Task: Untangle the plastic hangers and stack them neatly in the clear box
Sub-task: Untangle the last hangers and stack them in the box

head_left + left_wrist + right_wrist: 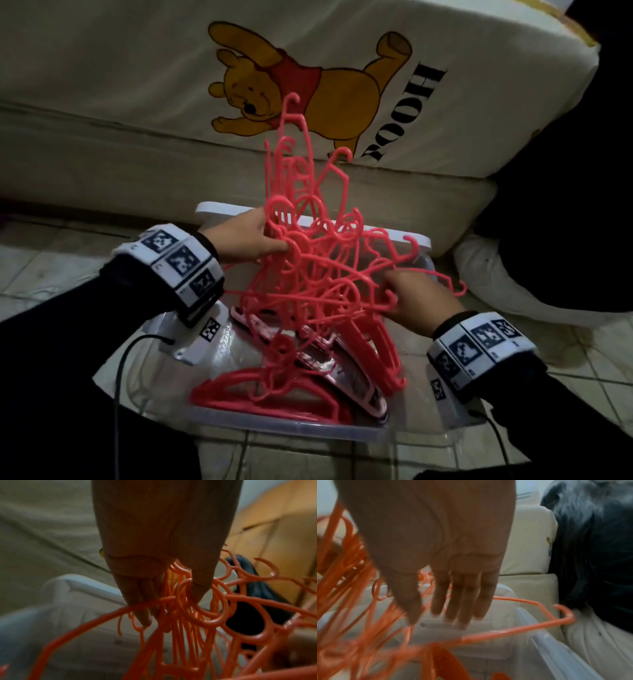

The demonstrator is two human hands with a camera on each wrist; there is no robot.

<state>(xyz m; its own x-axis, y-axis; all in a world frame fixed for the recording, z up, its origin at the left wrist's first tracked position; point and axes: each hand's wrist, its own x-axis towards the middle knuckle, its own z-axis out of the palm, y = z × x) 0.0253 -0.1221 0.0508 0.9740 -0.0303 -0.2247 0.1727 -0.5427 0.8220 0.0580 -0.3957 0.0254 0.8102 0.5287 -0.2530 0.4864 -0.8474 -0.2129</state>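
Only the left wrist view shows fingers (197, 588) threading tangled hangers' (188, 615) hooks.

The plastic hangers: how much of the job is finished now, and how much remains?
Done: a few red plastic hangers already lie flat in the clear plastic box. In hand: the left hand grips a large tangled bunch of red hangers by the hooks above the box, while the right hand reaches into it with straight fingers. Left: most of the hangers are not untangled yet.
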